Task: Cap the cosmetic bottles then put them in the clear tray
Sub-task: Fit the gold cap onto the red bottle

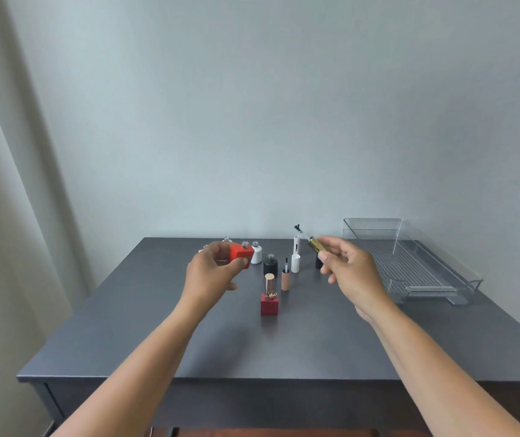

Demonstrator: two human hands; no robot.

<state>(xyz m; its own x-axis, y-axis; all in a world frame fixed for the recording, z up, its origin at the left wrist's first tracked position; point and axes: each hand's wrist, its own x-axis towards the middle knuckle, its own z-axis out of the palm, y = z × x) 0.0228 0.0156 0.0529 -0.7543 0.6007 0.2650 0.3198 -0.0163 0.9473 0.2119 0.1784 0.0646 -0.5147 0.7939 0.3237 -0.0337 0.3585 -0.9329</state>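
both forearms reach forward: left grip (213,272) pinches orange bottle (241,254), right grip (351,269) holds gold brush cap (315,243).

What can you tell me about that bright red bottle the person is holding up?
The red bottle is a small, blocky, square-sided container in a bright orange-red with a matte look. A short clear threaded neck stands out of its top, with no cap on it. The left hand grips it between thumb and fingers, above the dark grey table and clear of its surface, tilted a little. It sits just in front of a white bottle that stands on the table. Any label or contents cannot be made out.
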